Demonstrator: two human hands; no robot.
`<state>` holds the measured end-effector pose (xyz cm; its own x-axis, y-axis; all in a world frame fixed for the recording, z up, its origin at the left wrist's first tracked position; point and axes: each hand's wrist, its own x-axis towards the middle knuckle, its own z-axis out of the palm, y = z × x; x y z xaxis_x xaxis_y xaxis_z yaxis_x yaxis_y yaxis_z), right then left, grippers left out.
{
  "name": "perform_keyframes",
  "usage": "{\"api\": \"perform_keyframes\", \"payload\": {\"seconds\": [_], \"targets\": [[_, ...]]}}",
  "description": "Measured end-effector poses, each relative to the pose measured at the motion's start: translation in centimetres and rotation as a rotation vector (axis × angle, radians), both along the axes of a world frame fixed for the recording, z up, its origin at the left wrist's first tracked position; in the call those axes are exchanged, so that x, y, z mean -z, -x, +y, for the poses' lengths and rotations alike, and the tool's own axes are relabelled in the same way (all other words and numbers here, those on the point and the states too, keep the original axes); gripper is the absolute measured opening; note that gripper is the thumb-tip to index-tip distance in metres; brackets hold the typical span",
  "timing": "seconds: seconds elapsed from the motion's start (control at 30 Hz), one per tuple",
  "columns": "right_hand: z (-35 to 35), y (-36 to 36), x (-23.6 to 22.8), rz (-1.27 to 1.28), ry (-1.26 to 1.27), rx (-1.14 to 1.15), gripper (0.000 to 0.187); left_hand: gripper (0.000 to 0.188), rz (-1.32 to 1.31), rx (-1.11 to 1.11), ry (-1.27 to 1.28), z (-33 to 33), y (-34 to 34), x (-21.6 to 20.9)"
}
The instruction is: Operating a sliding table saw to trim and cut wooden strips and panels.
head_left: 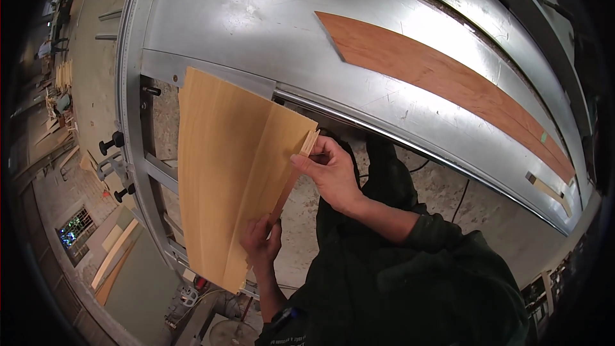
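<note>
A wide, pale wooden panel (224, 166) with straight grain lies tilted across the metal frame, left of my body. My right hand (334, 176) is closed at the panel's far right corner, thumb on top and fingers curled behind. A small layered, rough wood end (310, 143) sticks up at that grip; I cannot tell whether it is part of the panel or a separate strip. Lower on the same long side, my left hand (261, 240) is closed around the edge, its fingers partly hidden. A narrow reddish-brown edge runs between the hands.
A long reddish-brown board (435, 70) with a slanted end lies on the shiny metal machine table (218, 13). A small wood piece (549, 193) rests near its right end. Black knobs (111, 143) stick out from the frame at left. Wood boards (115, 256) lean farther left.
</note>
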<state>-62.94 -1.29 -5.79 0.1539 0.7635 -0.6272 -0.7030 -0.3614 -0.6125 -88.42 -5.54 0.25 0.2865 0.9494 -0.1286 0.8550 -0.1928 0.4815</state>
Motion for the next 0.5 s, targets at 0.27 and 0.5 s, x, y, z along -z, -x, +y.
{"api": "perform_keyframes", "payload": {"seconds": [0.27, 0.5], "targets": [[0.3, -0.5, -0.8, 0.043, 0.002, -0.002, 0.041, 0.031, 0.093, 0.047, -0.016, -0.1, -0.1, 0.1], [-0.1, 0.0, 0.7, 0.032, -0.069, 0.013, 0.047, 0.033, 0.049, 0.003, 0.013, -0.4, 0.2, 0.4]]}}
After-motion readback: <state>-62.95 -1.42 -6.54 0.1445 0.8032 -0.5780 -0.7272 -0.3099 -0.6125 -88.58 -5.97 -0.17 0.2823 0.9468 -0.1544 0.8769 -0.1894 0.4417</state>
